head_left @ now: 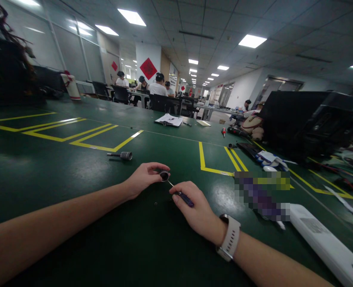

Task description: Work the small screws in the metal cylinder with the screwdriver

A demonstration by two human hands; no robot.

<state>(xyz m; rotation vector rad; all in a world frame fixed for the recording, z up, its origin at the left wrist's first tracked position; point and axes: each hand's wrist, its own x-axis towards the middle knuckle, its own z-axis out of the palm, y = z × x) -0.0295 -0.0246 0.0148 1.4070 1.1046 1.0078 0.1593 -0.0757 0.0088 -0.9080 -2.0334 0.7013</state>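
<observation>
The left hand held a small, dark-grey, round metal cup between thumb and fingers, its hollow mouth turned toward the wearer. The right hand was closed around a slim screwdriver with a dark bluish-purple handle, its thin bright shaft slanting up to the cup's lower right edge; whether the tip touched or entered the metal could not be told. Both hands hung just above the table, the cup in front of the wearer.

For good work here, the left pinch seemed to call for firmness, since a smooth round wall would likely roll under sideways pressure. The shaft was best lined up squarely with whatever it met, pushed lightly, with the left fingertips out of its path.

The cup looked hard and dull, with a shadowed interior. On the glossy dark-green tabletop lay a tiny ring-like piece, near the hands and easily brushed away. Farther off lay a grey metal cylinder with a thin rod, on its side, short of the flat yellow tape outlines.
</observation>
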